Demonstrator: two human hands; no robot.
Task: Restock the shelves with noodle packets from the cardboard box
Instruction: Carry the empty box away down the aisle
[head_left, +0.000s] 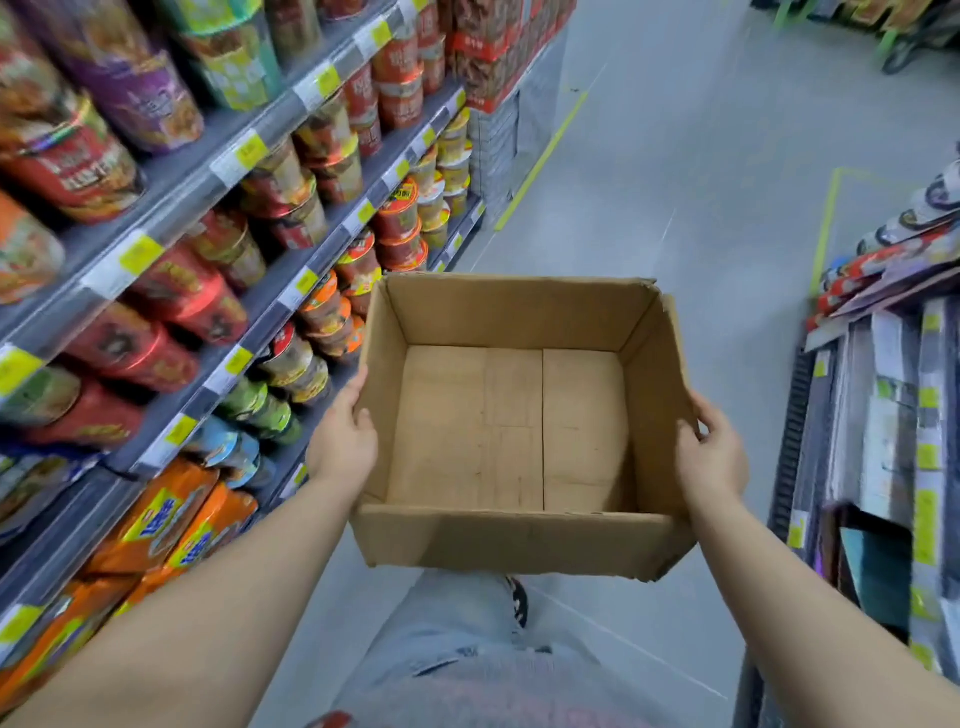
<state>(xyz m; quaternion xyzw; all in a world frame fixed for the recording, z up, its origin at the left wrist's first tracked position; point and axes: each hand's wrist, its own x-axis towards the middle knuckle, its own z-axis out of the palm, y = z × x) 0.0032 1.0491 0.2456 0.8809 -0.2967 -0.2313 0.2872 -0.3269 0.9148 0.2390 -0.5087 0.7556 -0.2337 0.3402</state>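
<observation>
An open brown cardboard box (519, 540) hangs in front of me above the aisle floor, with nothing inside but its bare bottom. My left hand (343, 441) grips the box's left wall. On the opposite wall, my right hand (711, 452) holds on with the fingers curled over the edge. Orange noodle packets (176, 525) lie on the lowest shelf at the left, just beside my left forearm. The shelves (228, 156) above them are packed with noodle cups and bowls.
The grey aisle floor (675, 156) with yellow tape lines runs ahead. A second rack (883, 415) with flat packets stands close on the right. My legs in light jeans and one dark shoe (519, 603) show under the box.
</observation>
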